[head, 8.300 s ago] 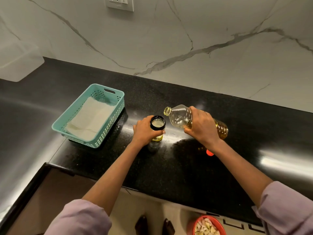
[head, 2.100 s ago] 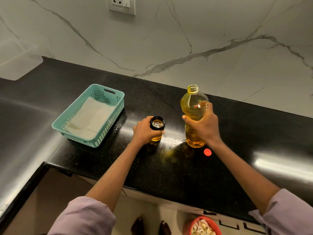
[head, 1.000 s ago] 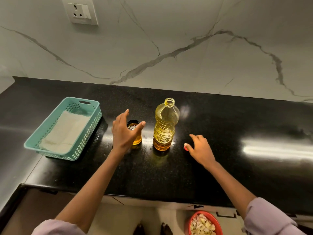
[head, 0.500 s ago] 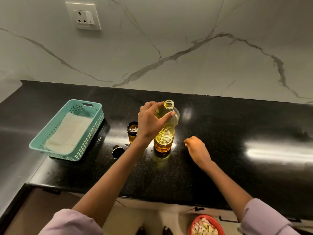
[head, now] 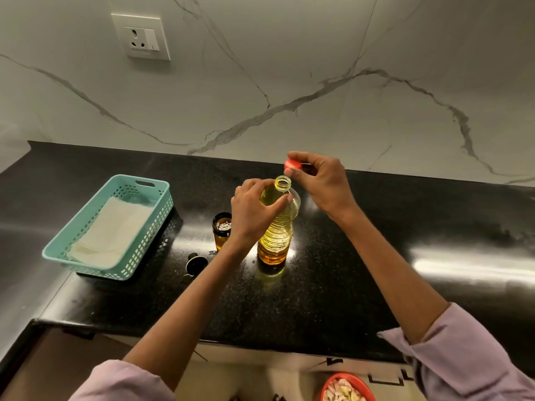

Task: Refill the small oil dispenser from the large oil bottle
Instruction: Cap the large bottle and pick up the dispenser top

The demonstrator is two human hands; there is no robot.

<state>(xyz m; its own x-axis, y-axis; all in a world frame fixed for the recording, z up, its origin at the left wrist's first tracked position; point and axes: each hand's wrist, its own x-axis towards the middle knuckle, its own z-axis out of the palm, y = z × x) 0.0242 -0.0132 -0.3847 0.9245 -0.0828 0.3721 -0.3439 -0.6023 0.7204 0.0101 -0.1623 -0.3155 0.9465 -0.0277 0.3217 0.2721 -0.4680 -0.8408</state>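
The large oil bottle [head: 276, 235] stands upright on the black counter [head: 333, 285], its mouth uncapped and yellow oil inside. My left hand [head: 253, 211] grips its shoulder. My right hand [head: 321, 180] pinches the red cap [head: 292, 164] just above and to the right of the bottle's mouth. The small oil dispenser [head: 222, 230], a dark-rimmed glass jar holding amber oil, stands open just left of the bottle. Its black lid [head: 196, 263] lies on the counter in front of it.
A teal plastic basket [head: 72, 244] lined with white paper sits at the left. A wall socket [head: 141, 36] is set in the marble backsplash. A red bowl [head: 347, 389] of pale pieces shows below the counter's front edge.
My left hand left the dispenser and took hold of the bottle. My right hand picked the red cap off the counter and raised it to the bottle's mouth.
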